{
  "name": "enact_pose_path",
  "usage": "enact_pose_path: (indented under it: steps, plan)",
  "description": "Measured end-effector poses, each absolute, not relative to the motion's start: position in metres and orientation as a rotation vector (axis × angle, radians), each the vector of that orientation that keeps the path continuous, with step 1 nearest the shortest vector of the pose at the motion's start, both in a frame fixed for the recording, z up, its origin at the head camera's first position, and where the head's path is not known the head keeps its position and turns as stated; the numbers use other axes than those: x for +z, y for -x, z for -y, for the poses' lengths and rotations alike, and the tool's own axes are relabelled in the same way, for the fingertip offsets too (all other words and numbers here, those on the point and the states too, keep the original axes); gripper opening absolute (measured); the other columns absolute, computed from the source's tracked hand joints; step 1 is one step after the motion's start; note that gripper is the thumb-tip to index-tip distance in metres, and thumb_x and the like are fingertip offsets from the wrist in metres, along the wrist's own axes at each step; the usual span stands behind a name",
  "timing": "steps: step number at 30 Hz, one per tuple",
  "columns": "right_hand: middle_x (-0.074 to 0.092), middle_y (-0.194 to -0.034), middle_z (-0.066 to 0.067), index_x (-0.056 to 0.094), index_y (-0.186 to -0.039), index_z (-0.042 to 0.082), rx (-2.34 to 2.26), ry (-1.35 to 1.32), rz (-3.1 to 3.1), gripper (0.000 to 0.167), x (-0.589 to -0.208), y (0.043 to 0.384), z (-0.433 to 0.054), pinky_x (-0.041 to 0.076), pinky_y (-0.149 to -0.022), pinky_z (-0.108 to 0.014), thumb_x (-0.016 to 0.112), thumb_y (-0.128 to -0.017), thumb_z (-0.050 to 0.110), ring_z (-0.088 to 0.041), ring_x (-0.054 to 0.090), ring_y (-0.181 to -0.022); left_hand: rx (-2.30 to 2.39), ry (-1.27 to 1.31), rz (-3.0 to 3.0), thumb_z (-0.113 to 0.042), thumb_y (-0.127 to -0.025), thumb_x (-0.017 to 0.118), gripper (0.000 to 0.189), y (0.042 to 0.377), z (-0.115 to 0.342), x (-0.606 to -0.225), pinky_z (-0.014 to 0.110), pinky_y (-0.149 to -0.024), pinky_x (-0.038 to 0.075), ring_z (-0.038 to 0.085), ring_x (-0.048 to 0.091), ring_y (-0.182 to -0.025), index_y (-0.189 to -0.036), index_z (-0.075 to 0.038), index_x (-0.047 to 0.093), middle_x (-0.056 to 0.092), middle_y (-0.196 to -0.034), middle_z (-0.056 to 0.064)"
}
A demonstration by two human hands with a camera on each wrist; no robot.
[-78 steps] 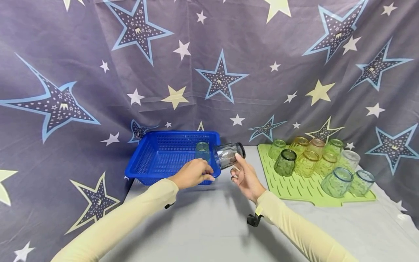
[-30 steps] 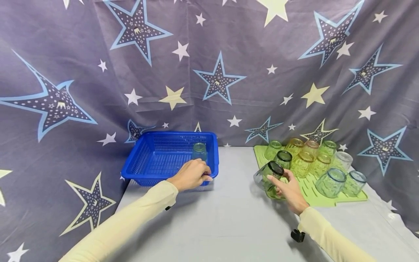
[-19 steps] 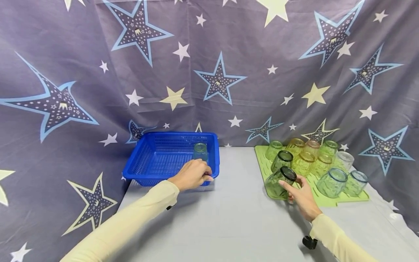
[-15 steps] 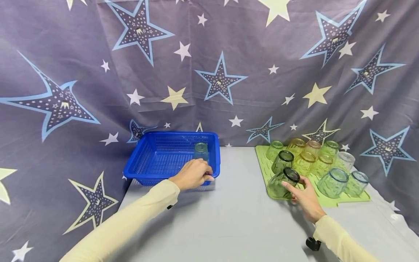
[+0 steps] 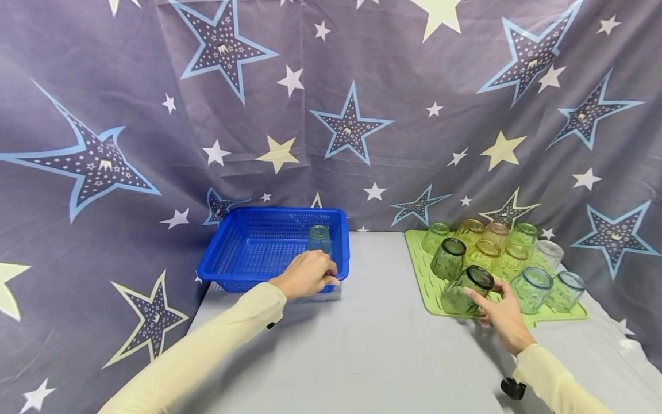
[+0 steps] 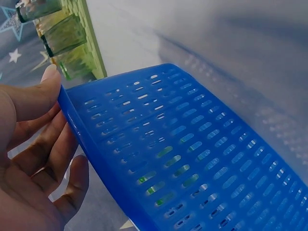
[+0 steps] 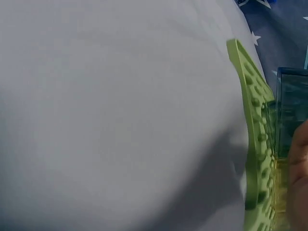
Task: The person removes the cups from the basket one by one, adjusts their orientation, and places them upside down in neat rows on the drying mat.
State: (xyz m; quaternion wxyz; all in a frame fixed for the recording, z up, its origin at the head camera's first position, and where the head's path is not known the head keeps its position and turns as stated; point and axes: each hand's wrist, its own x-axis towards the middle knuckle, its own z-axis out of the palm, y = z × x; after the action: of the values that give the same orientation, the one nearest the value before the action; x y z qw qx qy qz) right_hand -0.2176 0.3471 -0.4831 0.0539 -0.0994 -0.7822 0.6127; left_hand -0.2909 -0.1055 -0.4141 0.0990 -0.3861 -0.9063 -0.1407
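My left hand [image 5: 306, 274] grips the front right rim of a blue perforated plastic basket [image 5: 207, 270]; in the left wrist view its thumb lies on the rim, the other fingers curled outside. Inside the basket stands one bluish-green glass [image 5: 319, 237], partly hidden by that hand. My right hand [image 5: 504, 317] holds a dark grey glass [image 5: 459, 294] by its upper part, tilted, dark end up, at the front of a green drying mat [image 5: 421, 282]. Whether its lower end touches the mat I cannot tell. Just behind it stands another dark glass [image 5: 448, 260].
Several more glasses fill the back and right of the mat: a yellow one [image 5: 483, 256], a clear one [image 5: 547, 256] and a blue-rimmed one [image 5: 531, 289], close to my right hand. White tabletop [image 5: 372, 333] lies between basket and mat. A starry curtain [image 5: 351, 178] hangs behind.
My right hand has carried the dark grey glass from beside the basket rightward to the mat's front, lately shifting it further right. My left hand has stayed at the basket's rim.
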Motion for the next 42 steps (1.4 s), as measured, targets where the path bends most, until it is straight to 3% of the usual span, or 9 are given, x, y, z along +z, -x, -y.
enact_pose_path:
  steps: [3, 4, 10, 17, 25, 33, 37, 42]
  plan:
    - [0.052, -0.1, -0.009, 0.018, -0.153, 0.008, 1.821, 0.335, 2.408, 0.088, -0.483, 0.217, -0.355, 0.057, -0.058, -0.038, 0.076, -0.095, 0.039, -0.013, 0.053, -0.058, -0.417, 1.146, 2.688, -0.027, -0.094, 0.077, 0.016, 0.292, 0.105, -0.413, 0.032, -0.072, 0.055, 0.014, 0.063, -0.08, -0.095, -0.012, 0.082, 0.073, -0.087, -0.002]
    - [0.052, -0.1, -0.008, 0.016, -0.154, 0.007, 1.801, 0.341, 2.419, 0.091, -0.483, 0.218, -0.357, 0.057, -0.058, -0.038, 0.076, -0.095, 0.04, -0.013, 0.053, -0.058, -0.416, 1.145, 2.693, -0.027, -0.095, 0.077, 0.016, 0.292, 0.105, -0.413, 0.032, -0.072, 0.055, 0.014, 0.063, -0.08, -0.095, -0.012, 0.082, 0.073, -0.088, -0.002]
    - [0.039, -0.128, -0.011, 0.014, -0.156, 0.001, 1.725, 0.349, 2.423, 0.096, -0.485, 0.219, -0.37, 0.057, -0.058, -0.037, 0.075, -0.095, 0.041, -0.014, 0.055, -0.061, -0.408, 1.132, 2.71, -0.028, -0.095, 0.077, 0.016, 0.292, 0.106, -0.414, 0.032, -0.073, 0.055, 0.014, 0.064, -0.082, -0.098, -0.014, 0.082, 0.073, -0.09, -0.002]
    - [0.028, -0.146, -0.021, 0.016, -0.153, -0.002, 1.651, 0.416, 2.408, 0.096, -0.49, 0.215, -0.377, 0.057, -0.059, -0.036, 0.075, -0.094, 0.043, -0.014, 0.055, -0.065, -0.403, 1.134, 2.721, -0.029, -0.095, 0.076, 0.017, 0.292, 0.105, -0.414, 0.032, -0.073, 0.055, 0.014, 0.064, -0.082, -0.097, -0.013, 0.082, 0.074, -0.091, -0.002]
    - [0.027, -0.151, -0.031, 0.014, -0.156, -0.002, 1.598, 0.445, 2.398, 0.1, -0.491, 0.216, -0.379, 0.06, -0.068, -0.036, 0.076, -0.093, 0.044, -0.016, 0.061, -0.082, -0.408, 1.154, 2.705, -0.028, -0.095, 0.076, 0.016, 0.291, 0.106, -0.412, 0.033, -0.073, 0.056, 0.015, 0.064, -0.081, -0.096, -0.014, 0.082, 0.075, -0.09, -0.002]
    - [0.037, -0.144, -0.038, 0.017, -0.159, -0.007, 1.365, 0.446, 2.475, 0.107, -0.493, 0.217, -0.38, 0.059, -0.062, -0.03, 0.076, -0.091, 0.05, -0.025, 0.068, -0.067, -0.395, 1.153, 2.696, -0.028, -0.096, 0.076, 0.015, 0.291, 0.105, -0.412, 0.033, -0.073, 0.055, 0.015, 0.064, -0.082, -0.096, -0.015, 0.082, 0.073, -0.089, -0.002]
    - [0.042, -0.137, -0.034, 0.022, -0.16, -0.006, 1.213, 0.462, 2.523, 0.106, -0.494, 0.217, -0.381, 0.054, -0.078, -0.036, 0.073, -0.091, 0.056, -0.029, 0.061, -0.078, -0.401, 1.152, 2.707, -0.028, -0.096, 0.076, 0.016, 0.29, 0.104, -0.411, 0.033, -0.074, 0.055, 0.015, 0.064, -0.083, -0.097, -0.014, 0.082, 0.074, -0.091, -0.001]
    - [0.045, -0.13, -0.031, 0.022, -0.16, -0.004, 1.168, 0.479, 2.523, 0.105, -0.494, 0.216, -0.381, 0.043, -0.094, -0.056, 0.073, -0.092, 0.056, -0.034, 0.063, -0.072, -0.407, 1.158, 2.707, -0.028, -0.096, 0.075, 0.017, 0.289, 0.104, -0.41, 0.033, -0.074, 0.056, 0.016, 0.064, -0.083, -0.097, -0.012, 0.082, 0.074, -0.09, -0.001]
